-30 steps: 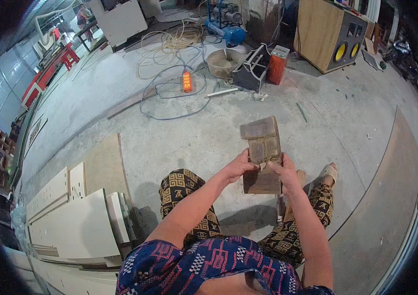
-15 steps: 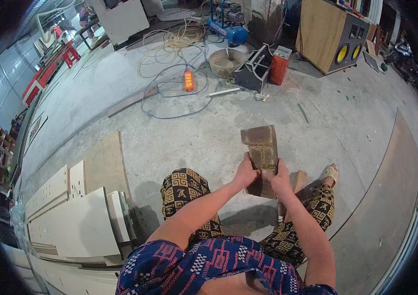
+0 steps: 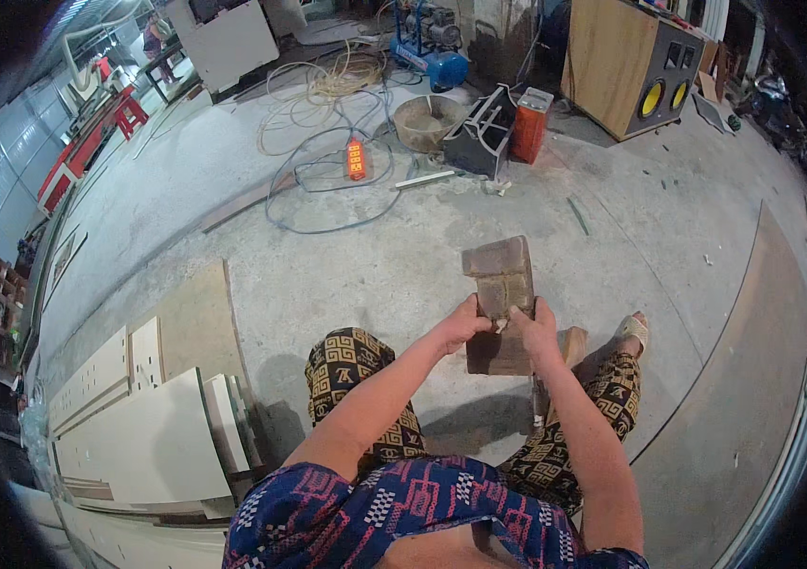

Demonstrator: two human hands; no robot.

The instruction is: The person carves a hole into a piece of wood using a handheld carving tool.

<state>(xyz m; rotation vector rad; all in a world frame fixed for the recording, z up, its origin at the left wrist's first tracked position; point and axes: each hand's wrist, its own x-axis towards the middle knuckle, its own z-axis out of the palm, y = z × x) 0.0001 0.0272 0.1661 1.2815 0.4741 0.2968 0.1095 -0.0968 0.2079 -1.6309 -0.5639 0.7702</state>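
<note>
1. The place is a workshop with a bare concrete floor (image 3: pixel 346 284). Pale boards (image 3: pixel 138 427) lie stacked at the person's left, and loose cables (image 3: pixel 327 180) with an orange power strip (image 3: pixel 357 158) trail across the floor farther off. A blue compressor (image 3: pixel 436 47), a bucket (image 3: pixel 430 121), a red can (image 3: pixel 529 125) and a wooden speaker box (image 3: pixel 636 62) stand along the back.

2. The person sits with knees apart and holds a wooden block (image 3: pixel 500 289) upright in front of them, above the floor between the legs.

3. The left hand (image 3: pixel 463 324) closes around the block's lower left edge. The right hand (image 3: pixel 533 332) closes on its lower right edge, thumb across the face. Both grip firmly.

4. The block looks stiff and solid, rough-faced, and probably moderately heavy for its size. It should not slip easily, though rough wood may leave splinters. I judge the long side edges near the middle to be the best place to hold it, since a grip low down leaves the top free to tip.

5. Compared with a second ago, the block stands narrower and more upright. Then its broad face was turned more toward the camera and the hands sat farther apart on it. Now the hands are close together at its lower half.
</note>
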